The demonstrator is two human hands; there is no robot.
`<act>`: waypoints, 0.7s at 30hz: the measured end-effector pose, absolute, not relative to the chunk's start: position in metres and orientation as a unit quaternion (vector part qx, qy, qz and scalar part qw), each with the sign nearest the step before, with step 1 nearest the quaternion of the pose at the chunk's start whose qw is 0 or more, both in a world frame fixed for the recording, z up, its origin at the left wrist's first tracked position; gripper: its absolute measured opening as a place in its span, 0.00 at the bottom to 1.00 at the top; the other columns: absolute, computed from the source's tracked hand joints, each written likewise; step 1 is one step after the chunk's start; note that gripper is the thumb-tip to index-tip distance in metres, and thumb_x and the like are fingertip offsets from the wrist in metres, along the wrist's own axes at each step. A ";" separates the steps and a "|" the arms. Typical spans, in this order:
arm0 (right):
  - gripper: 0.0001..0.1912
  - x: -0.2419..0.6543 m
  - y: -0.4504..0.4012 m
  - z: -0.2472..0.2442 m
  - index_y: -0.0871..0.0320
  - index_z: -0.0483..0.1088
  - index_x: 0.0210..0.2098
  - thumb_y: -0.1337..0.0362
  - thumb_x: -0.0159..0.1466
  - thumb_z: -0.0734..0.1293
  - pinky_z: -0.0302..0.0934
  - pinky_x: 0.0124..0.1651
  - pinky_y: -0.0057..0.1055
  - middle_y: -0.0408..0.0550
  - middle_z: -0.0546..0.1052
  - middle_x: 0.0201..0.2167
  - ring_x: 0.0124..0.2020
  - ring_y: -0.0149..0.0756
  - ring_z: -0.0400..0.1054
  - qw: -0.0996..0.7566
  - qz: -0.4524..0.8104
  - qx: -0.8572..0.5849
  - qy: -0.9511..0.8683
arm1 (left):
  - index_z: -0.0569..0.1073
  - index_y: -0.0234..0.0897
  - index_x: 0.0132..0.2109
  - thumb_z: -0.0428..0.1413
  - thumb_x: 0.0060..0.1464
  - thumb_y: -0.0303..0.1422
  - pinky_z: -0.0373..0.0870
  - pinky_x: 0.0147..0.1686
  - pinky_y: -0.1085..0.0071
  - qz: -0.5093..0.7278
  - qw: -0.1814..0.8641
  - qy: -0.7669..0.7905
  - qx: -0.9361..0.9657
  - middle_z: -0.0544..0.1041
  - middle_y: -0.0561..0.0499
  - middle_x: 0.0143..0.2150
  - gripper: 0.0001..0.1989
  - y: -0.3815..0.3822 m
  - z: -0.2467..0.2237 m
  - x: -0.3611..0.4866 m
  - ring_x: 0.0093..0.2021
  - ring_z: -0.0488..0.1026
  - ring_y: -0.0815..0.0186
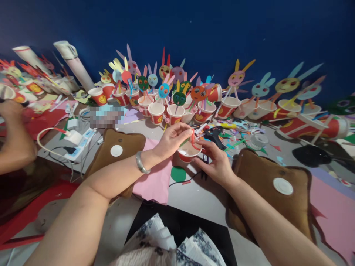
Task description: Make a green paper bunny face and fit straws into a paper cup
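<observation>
My right hand (217,164) grips the side of a red-and-white paper cup (189,152) with its thumb and fingers. Above the cup's rim my left hand (175,139) is pinched on a thin red strip (192,139), which hangs down into the cup. A grey bangle is on my left wrist. Beneath the hands lie a green paper disc (178,173) and a sheet of pink paper (154,181). Just behind the cup is a black glue gun (215,136). What the strip touches inside the cup is too small to tell.
Paper cups (156,112) with rabbit-faced paper figures line the blue wall. Brown cushions (277,199) flank my arms. A power strip (80,146) with cables sits at left, near another person's arm (16,136). Paper scraps (235,135) litter the back right.
</observation>
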State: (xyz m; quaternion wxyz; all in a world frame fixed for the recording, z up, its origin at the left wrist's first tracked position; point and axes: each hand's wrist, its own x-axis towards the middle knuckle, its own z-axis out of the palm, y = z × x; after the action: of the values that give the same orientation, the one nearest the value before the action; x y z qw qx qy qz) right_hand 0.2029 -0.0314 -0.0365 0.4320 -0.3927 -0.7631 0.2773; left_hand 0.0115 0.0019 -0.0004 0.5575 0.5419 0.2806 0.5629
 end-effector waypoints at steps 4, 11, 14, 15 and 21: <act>0.18 0.204 -0.030 -0.037 0.52 0.70 0.51 0.61 0.62 0.72 0.73 0.54 0.41 0.51 0.78 0.49 0.50 0.44 0.75 0.433 0.265 -0.382 -0.772 | 0.72 0.37 0.35 0.63 0.55 0.46 0.69 0.35 0.74 0.573 0.544 0.289 0.541 0.76 0.55 0.30 0.17 0.003 -0.003 0.013 0.31 0.72 0.73; 0.15 0.206 -0.028 -0.038 0.53 0.70 0.47 0.60 0.61 0.73 0.75 0.49 0.36 0.48 0.78 0.43 0.44 0.40 0.76 0.438 0.250 -0.385 -0.773 | 0.71 0.37 0.36 0.62 0.56 0.47 0.67 0.33 0.74 0.583 0.532 0.303 0.534 0.74 0.55 0.29 0.17 0.003 -0.007 0.014 0.30 0.70 0.74; 0.15 0.205 -0.028 -0.037 0.53 0.70 0.46 0.59 0.61 0.72 0.75 0.49 0.36 0.48 0.78 0.43 0.44 0.40 0.76 0.433 0.249 -0.387 -0.775 | 0.71 0.37 0.36 0.61 0.57 0.47 0.68 0.34 0.74 0.579 0.537 0.305 0.532 0.73 0.56 0.29 0.16 0.004 -0.008 0.013 0.30 0.71 0.74; 0.15 0.205 -0.028 -0.037 0.53 0.70 0.46 0.59 0.62 0.72 0.75 0.48 0.36 0.49 0.78 0.43 0.44 0.41 0.76 0.430 0.248 -0.388 -0.776 | 0.71 0.37 0.36 0.61 0.57 0.46 0.69 0.34 0.74 0.576 0.539 0.306 0.533 0.74 0.55 0.29 0.16 0.004 -0.007 0.013 0.30 0.71 0.73; 0.17 0.205 -0.029 -0.037 0.53 0.68 0.48 0.59 0.61 0.72 0.74 0.51 0.38 0.50 0.78 0.45 0.47 0.42 0.75 0.425 0.248 -0.381 -0.783 | 0.72 0.36 0.35 0.62 0.56 0.44 0.70 0.35 0.74 0.568 0.527 0.302 0.556 0.76 0.54 0.30 0.14 0.002 -0.002 0.011 0.32 0.73 0.72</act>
State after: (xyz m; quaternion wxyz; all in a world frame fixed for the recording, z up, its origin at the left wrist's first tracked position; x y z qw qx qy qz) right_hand 0.2047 -0.0288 -0.0373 0.4252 -0.3805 -0.7827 0.2485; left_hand 0.0114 0.0019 -0.0022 0.5270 0.5557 0.3023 0.5676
